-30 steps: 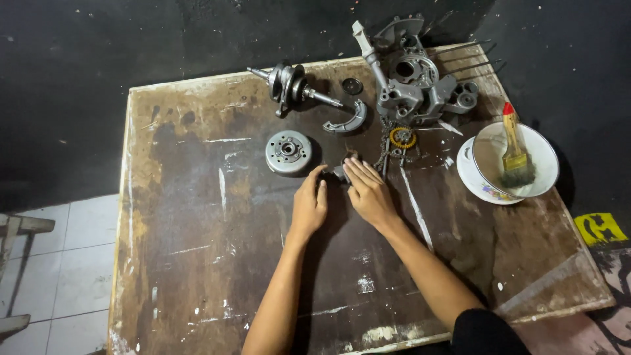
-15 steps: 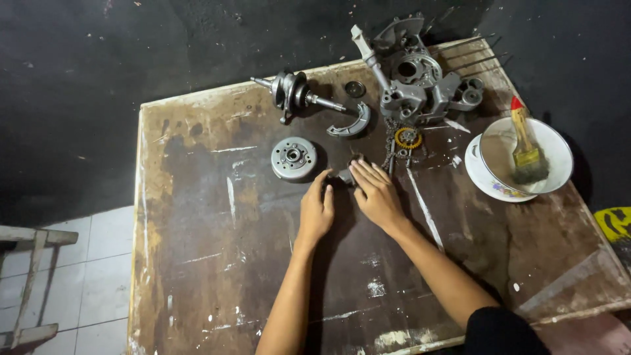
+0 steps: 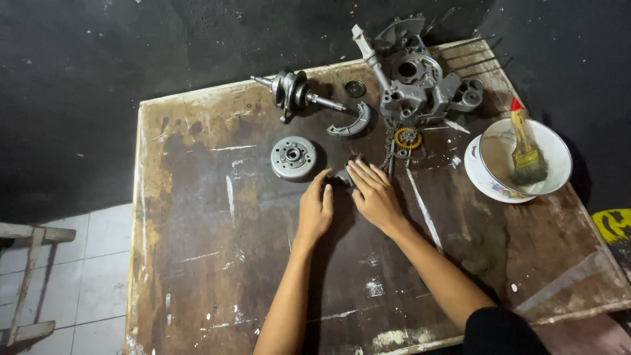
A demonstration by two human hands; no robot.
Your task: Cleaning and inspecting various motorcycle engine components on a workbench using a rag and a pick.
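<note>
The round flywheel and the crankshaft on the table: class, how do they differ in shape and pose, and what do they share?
The flywheel is a flat disc lying face up; the crankshaft is long, lying on its side with shafts sticking out both ends. The flywheel sits nearer the left hand; the crankshaft lies near the table's far edge. Both are grey metal and untouched.

Only one thing here counts as a sign or label: a yellow patch with black markings [image 3: 612, 225] on the dark floor, off the right edge of the worktop [image 3: 217, 263] and cut off by the edge of the view. Can't tell if it's a sticker or painted on. No packages or screens in view.
</note>
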